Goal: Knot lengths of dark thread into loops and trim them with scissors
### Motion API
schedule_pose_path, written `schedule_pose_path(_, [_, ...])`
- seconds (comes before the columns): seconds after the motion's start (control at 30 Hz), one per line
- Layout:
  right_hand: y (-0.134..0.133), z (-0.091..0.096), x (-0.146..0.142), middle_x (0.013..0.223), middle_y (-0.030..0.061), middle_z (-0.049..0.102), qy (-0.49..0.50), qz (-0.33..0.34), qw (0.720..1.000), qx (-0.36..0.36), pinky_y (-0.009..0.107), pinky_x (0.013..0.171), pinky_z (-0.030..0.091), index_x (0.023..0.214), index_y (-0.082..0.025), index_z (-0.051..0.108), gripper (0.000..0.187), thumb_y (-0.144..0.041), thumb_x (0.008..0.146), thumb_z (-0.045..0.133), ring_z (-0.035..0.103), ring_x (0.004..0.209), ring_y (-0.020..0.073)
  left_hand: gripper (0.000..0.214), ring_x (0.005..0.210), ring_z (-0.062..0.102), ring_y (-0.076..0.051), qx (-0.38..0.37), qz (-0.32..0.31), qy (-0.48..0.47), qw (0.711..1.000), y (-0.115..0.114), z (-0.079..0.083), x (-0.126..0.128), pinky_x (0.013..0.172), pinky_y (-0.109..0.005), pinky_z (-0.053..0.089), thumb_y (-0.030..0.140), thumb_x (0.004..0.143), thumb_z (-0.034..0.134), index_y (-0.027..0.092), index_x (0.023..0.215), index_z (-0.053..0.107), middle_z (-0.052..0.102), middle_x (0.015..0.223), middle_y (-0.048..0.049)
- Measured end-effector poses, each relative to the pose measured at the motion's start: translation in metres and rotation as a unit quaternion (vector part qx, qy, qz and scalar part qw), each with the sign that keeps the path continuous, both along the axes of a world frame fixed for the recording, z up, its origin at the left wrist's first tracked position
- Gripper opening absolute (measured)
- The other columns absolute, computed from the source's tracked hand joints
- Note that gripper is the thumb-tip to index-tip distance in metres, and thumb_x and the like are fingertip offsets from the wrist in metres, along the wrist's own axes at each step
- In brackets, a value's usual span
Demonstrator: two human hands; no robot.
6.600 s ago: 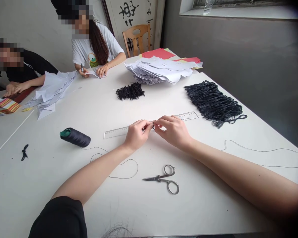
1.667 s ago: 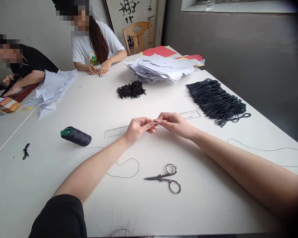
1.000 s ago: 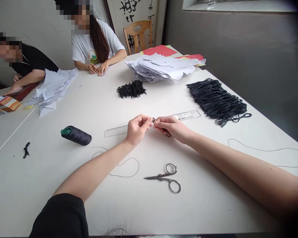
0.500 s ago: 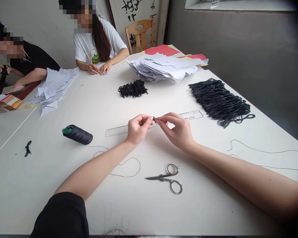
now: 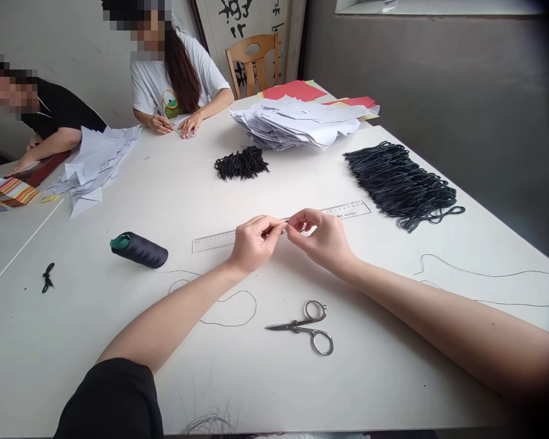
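Above a clear plastic ruler, my left hand is closed in a pinch on a small piece of black cord, mostly hidden by the fingers. My right hand meets it fingertip to fingertip, thumb and forefinger closed together; whatever they grip is too small to make out. A spool of dark thread lies on its side to the left, its loose thread curling under my left forearm. Metal scissors rest nearer to me with the handles spread.
Black cord loops lie in a small bundle and a large bundle. One knotted cord is at far left. Behind are stacked white papers and red sheets. Two people sit across the white table. Loose threads trail at right.
My right fingertips have shifted against the left ones and their fingers are more curled. The black cord, visible between the hands before, is now mostly covered. The view has shifted slightly.
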State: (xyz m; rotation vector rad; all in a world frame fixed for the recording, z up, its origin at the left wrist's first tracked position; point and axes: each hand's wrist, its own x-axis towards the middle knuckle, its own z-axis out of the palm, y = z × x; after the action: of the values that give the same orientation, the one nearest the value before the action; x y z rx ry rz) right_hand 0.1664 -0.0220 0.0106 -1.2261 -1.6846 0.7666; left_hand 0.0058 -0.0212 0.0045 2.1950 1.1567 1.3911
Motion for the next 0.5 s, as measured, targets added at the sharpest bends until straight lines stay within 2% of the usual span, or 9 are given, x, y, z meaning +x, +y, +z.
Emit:
schedule_pose_path(0.07, [0.004,0.001,0.003,0.069,0.0013,0.059,0.034,0.053,0.997,-0.036,0.028,0.060,0.040,0.069,-0.017,0.057,0.009,-0.025,0.072,0.057,0.051,0.062,0.0133,0.017,0.061,0.058,-0.013,0.100,-0.016,0.080,0.992,0.008,-0.001,-0.006,0.058,-0.025,0.046,0.025,0.090,0.056,0.019,0.078,0.066,0.067,0.069,-0.0024])
schedule_pose_path(0.13, [0.008,0.001,0.005,0.068,-0.0007,0.053,0.059,0.107,0.989,-0.085,0.027,0.056,0.035,0.070,-0.017,0.053,0.008,-0.025,0.071,0.054,0.045,0.059,0.0113,0.015,0.061,0.058,-0.013,0.184,-0.032,0.149,0.971,0.015,-0.002,-0.011,0.060,-0.026,0.046,0.022,0.091,0.054,0.020,0.080,0.065,0.066,0.068,-0.0016])
schedule_pose_path(0.27, [0.014,-0.001,0.010,0.062,-0.0028,0.044,0.071,0.167,0.970,-0.162,0.027,0.055,0.029,0.068,-0.019,0.045,0.006,-0.024,0.070,0.048,0.037,0.057,0.0108,0.010,0.062,0.058,-0.014,0.269,-0.037,0.197,0.942,0.020,-0.006,-0.015,0.062,-0.027,0.046,0.016,0.089,0.055,0.019,0.084,0.063,0.066,0.069,-0.0017])
schedule_pose_path(0.33, [0.015,-0.002,0.011,0.063,-0.0018,0.046,0.105,0.178,0.963,-0.172,0.028,0.059,0.032,0.067,-0.019,0.043,0.008,-0.024,0.072,0.048,0.040,0.060,0.0122,0.008,0.061,0.057,-0.013,0.258,-0.026,0.174,0.950,0.018,-0.006,-0.014,0.061,-0.026,0.046,0.015,0.088,0.057,0.019,0.082,0.061,0.065,0.067,-0.0010])
schedule_pose_path(0.43, [0.016,-0.003,0.012,0.071,0.0006,0.053,0.159,0.165,0.958,-0.174,0.030,0.065,0.038,0.073,-0.019,0.046,0.012,-0.030,0.077,0.049,0.047,0.068,0.0145,0.012,0.057,0.053,-0.011,0.179,0.005,0.109,0.978,0.015,-0.004,-0.011,0.056,-0.023,0.044,0.015,0.085,0.060,0.019,0.074,0.059,0.061,0.063,0.0011])
schedule_pose_path(0.5, [0.016,-0.004,0.011,0.077,0.0017,0.055,0.158,0.153,0.960,-0.173,0.030,0.066,0.039,0.079,-0.019,0.050,0.018,-0.037,0.082,0.051,0.050,0.072,0.0155,0.015,0.055,0.051,-0.010,0.133,0.018,0.082,0.988,0.013,-0.004,-0.010,0.054,-0.022,0.043,0.015,0.084,0.060,0.019,0.070,0.057,0.060,0.062,0.0017])
